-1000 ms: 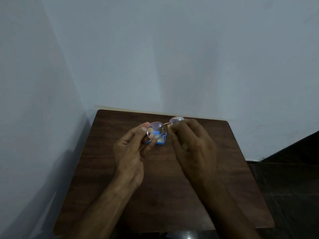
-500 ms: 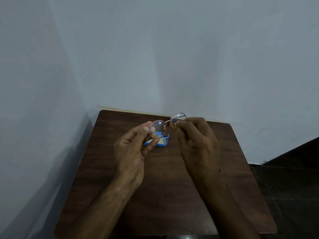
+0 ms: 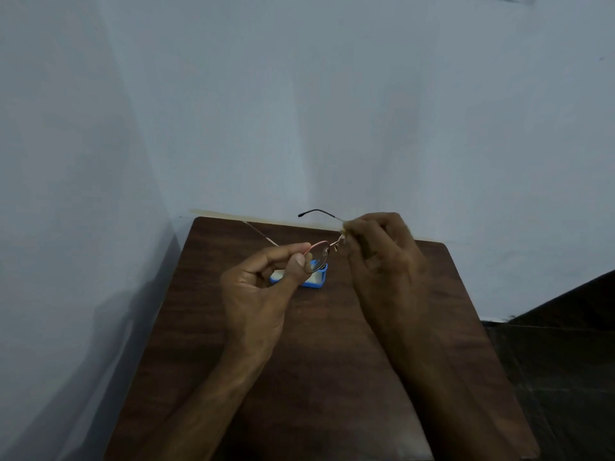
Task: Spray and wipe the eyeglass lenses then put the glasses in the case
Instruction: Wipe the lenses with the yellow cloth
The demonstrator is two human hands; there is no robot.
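Left hand [image 3: 263,287]: above and just left of the blue box [image 3: 314,280], clear of the bench [image 3: 332,377]. Thumb and forefinger are pinched on the outer rim of the left lens, the other fingers curled in loosely.

Glasses [image 3: 318,255]: held in the air straight over the blue box, between both hands, touching nothing else. The thin metal frame should be very light and springy, and it would bend if squeezed. The lenses look slick and will smudge easily. I judge the rim or bridge the place to take hold, never the lens face, and not one arm alone.

Pointing: the front runs left to right, its right end raised and farther from me than the box. Both arms are unfolded and reach away from me toward the wall. The left arm angles back and left, and the dark-tipped right arm sits high beyond the box.

Right hand [image 3: 382,257]: above and right of the blue box. The fingers are closed round the right lens end and hide that lens. A pale scrap shows at the fingertips, perhaps a cloth; I cannot tell.

Blue box: lying flat on the bench, partly behind my left thumb. I cannot say whether it is the case.
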